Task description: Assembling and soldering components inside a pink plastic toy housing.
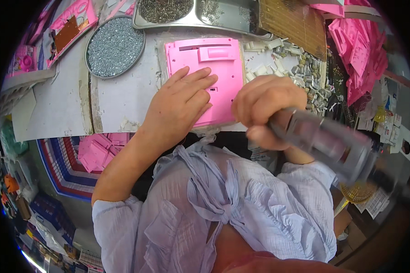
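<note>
A pink plastic housing (223,84) lies flat on the work table in front of me, with a slot, a raised block and small screw holes on its face. My left hand (180,102) rests on its left side, fingers stretched out over the surface. At the lower right edge of the housing, my right hand (271,107) is wrapped round a dark grey power screwdriver (328,141), its body pointing down to the right and smeared by motion. The fist hides the screwdriver's tip, so I cannot tell whether it touches the housing.
A round dish of small silver screws (115,47) stands left of the housing. Behind is a metal tray (187,22) with small metal parts. Loose white and grey pieces (305,75) lie to the right, near stacked pink parts (357,54). A striped basket (61,170) sits below left.
</note>
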A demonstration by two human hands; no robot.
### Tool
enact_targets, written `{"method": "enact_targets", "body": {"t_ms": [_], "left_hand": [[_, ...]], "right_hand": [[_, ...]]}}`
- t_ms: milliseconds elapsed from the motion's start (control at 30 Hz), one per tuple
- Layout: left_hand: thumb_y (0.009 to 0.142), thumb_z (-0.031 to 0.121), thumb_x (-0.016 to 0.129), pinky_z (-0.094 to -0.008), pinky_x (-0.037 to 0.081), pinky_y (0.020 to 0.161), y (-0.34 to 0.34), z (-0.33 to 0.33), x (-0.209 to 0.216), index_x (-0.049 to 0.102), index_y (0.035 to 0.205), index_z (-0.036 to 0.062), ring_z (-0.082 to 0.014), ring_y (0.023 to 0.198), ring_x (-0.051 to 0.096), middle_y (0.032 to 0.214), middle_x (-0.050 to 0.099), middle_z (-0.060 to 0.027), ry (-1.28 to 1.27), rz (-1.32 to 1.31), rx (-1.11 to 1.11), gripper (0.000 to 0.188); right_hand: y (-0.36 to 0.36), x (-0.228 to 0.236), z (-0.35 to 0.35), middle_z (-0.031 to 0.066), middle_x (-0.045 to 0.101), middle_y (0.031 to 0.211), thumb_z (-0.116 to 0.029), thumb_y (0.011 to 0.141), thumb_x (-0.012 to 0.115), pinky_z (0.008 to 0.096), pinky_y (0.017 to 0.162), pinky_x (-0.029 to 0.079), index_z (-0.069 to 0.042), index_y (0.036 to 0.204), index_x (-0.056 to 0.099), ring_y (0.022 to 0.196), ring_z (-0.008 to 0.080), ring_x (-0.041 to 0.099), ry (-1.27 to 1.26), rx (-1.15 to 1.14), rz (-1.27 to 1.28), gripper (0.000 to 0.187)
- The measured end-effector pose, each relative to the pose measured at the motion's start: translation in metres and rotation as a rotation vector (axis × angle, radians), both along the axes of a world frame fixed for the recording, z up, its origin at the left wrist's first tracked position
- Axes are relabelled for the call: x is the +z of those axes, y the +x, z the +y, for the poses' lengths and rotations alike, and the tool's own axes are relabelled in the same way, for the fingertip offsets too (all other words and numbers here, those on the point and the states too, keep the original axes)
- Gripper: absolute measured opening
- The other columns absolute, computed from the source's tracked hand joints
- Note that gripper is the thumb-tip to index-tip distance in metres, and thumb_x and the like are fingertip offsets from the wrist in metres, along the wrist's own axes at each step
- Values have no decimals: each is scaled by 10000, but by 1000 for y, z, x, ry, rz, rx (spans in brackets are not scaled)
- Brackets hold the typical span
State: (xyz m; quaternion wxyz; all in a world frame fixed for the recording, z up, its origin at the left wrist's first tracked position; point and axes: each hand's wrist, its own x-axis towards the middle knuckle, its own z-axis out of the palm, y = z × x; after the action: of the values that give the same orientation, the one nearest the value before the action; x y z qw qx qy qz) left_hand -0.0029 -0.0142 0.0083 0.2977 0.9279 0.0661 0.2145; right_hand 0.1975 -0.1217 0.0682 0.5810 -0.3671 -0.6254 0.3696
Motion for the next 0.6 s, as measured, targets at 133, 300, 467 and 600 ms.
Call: {"method": "enact_targets", "body": {"t_ms": [133,300,467,600], "left_hand": [[864,115,711,-510,441,1111,0,2,2,614,930,17,-306,1293,592,1303,665,-144,-8,0,-4,153],[866,119,704,-510,439,1114,-1,-1,-1,617,927,20,-307,1297,587,1300,661,-149,-46,7,-2,145],[897,122,724,-513,412,1126,-1,3,2,587,896,46,-314,1328,573,1344,655,-145,-87,32,-3,156],[888,114,729,-508,408,1130,-1,0,2,584,895,52,-311,1334,570,1350,654,-139,-120,38,-3,158]], "right_hand": [[16,7,12,72,598,637,-46,820,765,344,514,492,-63,769,563,513,199,569,-2,-23,111,209],[10,-9,16,68,539,576,-110,905,716,377,543,537,-86,818,501,479,203,533,11,-188,-168,233],[23,4,40,39,512,562,-117,926,706,363,475,478,-87,816,498,459,189,498,-52,41,207,237],[45,-4,77,10,392,523,-136,961,668,342,462,388,-101,729,441,449,159,391,39,-83,137,326]]}}
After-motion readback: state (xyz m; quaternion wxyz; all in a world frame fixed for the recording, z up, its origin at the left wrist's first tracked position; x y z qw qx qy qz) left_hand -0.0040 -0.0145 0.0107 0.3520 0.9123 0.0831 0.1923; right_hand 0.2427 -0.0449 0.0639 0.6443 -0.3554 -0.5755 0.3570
